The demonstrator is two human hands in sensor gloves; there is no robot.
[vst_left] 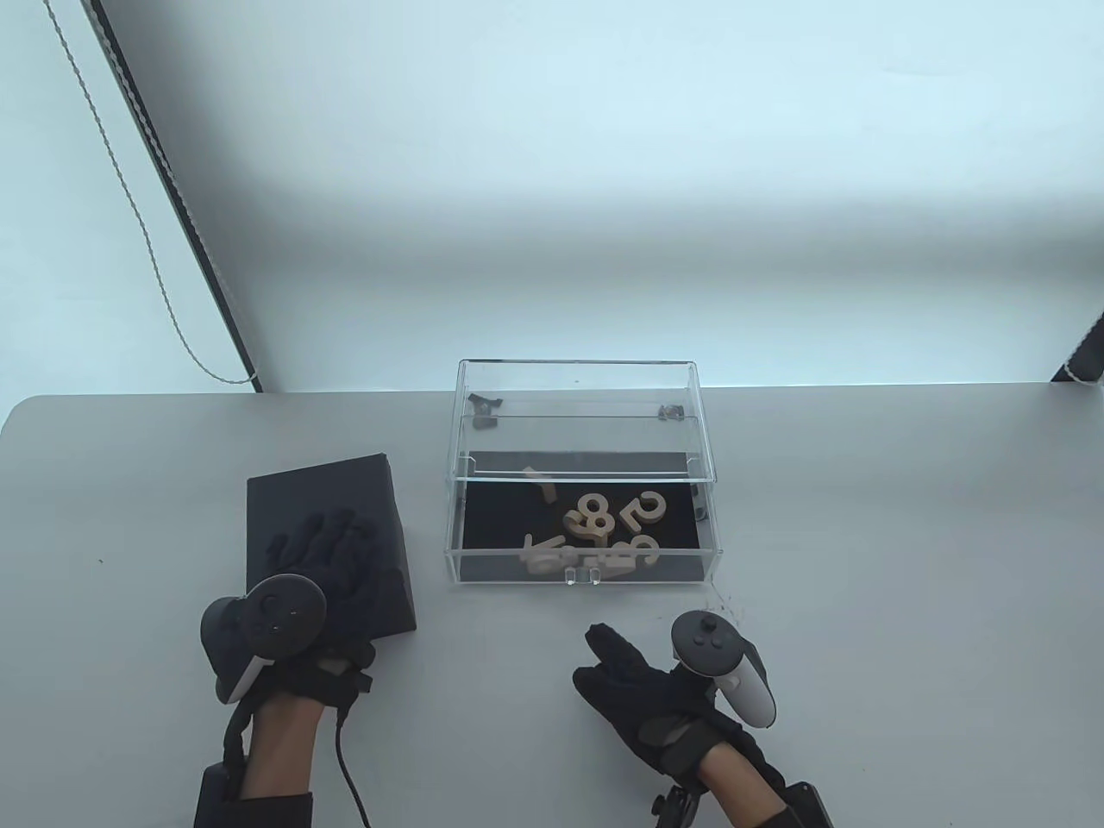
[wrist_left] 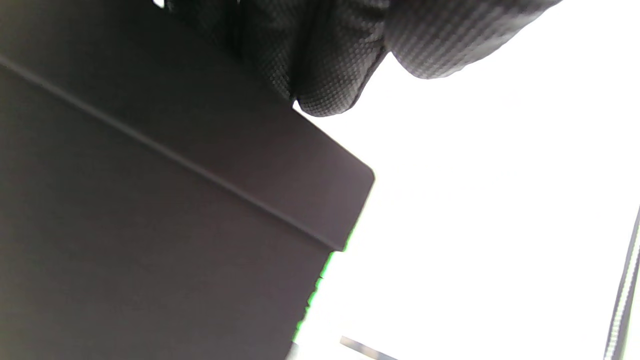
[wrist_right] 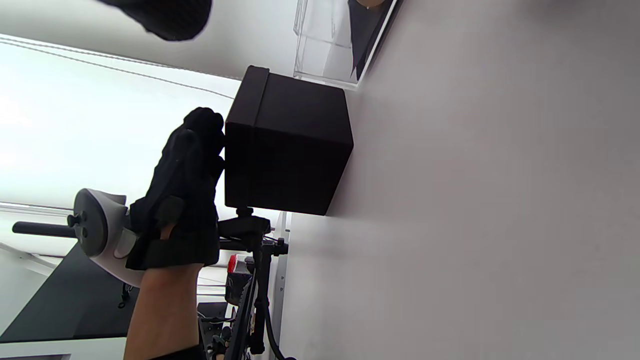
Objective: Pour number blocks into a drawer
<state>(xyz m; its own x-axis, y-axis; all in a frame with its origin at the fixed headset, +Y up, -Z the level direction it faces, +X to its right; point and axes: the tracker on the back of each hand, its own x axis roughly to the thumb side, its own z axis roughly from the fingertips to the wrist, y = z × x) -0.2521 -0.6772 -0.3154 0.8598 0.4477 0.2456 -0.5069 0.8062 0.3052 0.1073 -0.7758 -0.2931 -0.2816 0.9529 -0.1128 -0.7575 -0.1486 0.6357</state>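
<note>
Left hand (vst_left: 323, 561) is resting flat on top of the matte black box (vst_left: 323, 500), fingers spread, no clamping. Right hand (vst_left: 647, 690) is lying loose on the table (vst_left: 862, 561), holding nothing. Wooden number blocks (vst_left: 595, 530), probably light and rigid, are sitting inside the pulled-out clear acrylic drawer (vst_left: 582, 576) at 2 o'clock from the box. Drawer looks slick, brittle; hold it by the side walls.

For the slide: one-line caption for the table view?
Left hand rests on the black box; wooden number blocks lie in the open clear drawer.
</note>
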